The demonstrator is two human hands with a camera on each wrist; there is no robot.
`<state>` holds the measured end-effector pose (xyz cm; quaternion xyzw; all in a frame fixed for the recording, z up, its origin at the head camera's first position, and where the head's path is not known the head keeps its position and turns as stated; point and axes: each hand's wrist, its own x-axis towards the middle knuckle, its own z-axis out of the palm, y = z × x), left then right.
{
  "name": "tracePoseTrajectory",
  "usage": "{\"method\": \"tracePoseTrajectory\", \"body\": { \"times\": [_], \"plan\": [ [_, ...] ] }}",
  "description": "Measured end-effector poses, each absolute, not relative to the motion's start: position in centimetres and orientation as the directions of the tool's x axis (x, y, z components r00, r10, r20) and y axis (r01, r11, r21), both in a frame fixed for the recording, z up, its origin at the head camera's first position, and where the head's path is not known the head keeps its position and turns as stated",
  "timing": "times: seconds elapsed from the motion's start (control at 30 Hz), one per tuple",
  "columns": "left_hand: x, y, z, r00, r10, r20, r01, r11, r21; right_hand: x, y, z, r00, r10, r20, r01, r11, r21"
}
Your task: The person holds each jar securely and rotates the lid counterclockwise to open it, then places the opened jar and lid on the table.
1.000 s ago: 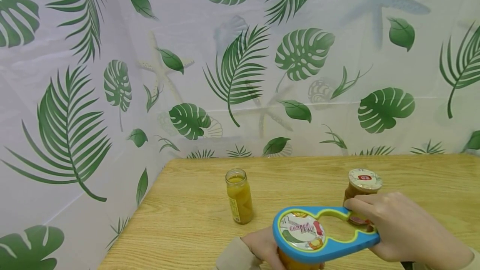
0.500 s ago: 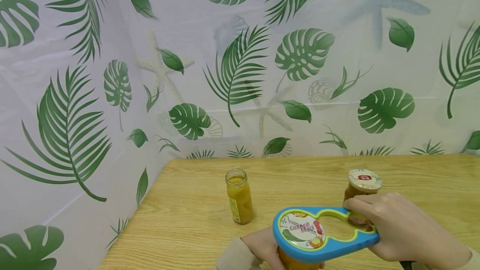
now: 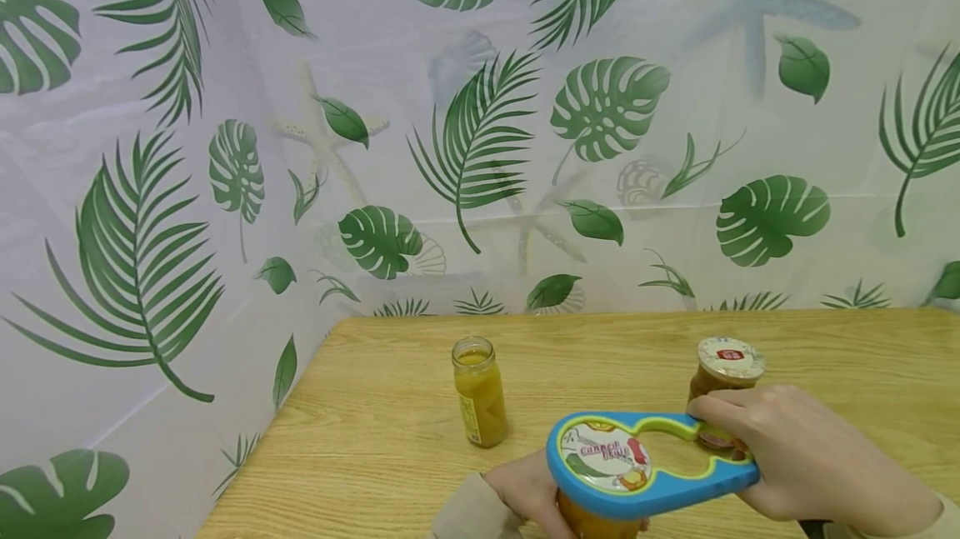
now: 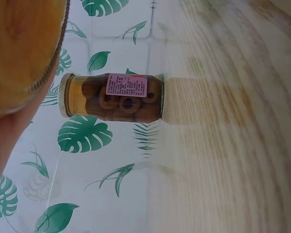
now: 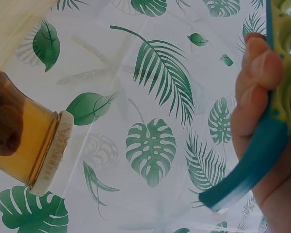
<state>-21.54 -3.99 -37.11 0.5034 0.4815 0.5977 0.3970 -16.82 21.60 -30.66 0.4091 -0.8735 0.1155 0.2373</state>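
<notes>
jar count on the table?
3. An open yellow jar stands mid-table, a lidded brown jar behind the right hand, and an orange jar under the blue opener, gripped by the left hand.

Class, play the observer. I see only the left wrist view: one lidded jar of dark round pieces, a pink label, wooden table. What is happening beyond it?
Observer: The right hand grips a blue jar opener by its handle.
Operator: Where is the opener's wide end?
Observer: Its ring sits over the printed lid of an orange-filled jar, which the left hand holds.
Operator: Any other jars?
Observer: A small lidless jar of yellow fruit stands farther left on the table.
</notes>
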Motion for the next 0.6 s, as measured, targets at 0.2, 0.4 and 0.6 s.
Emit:
{"method": "tracePoseTrajectory", "body": {
  "times": [0.2, 0.4, 0.6],
  "plan": [
    [-21.84, -4.16, -37.05, -0.167, 0.963, 0.210, -0.027, -0.217, 0.976, -16.87, 21.63, -30.67, -0.569, -0.655, 0.497, -0.762, 0.647, -0.021],
    [-22.04, -4.21, -37.03, -0.172, 0.965, 0.198, -0.004, -0.202, 0.979, -16.87, 21.67, -30.72, -0.583, -0.647, 0.492, -0.752, 0.659, -0.026],
    [-22.04, -4.22, -37.07, -0.155, 0.967, 0.201, -0.015, -0.206, 0.978, -16.87, 21.62, -30.70, -0.570, -0.646, 0.508, -0.760, 0.650, -0.026]
  ]
}}
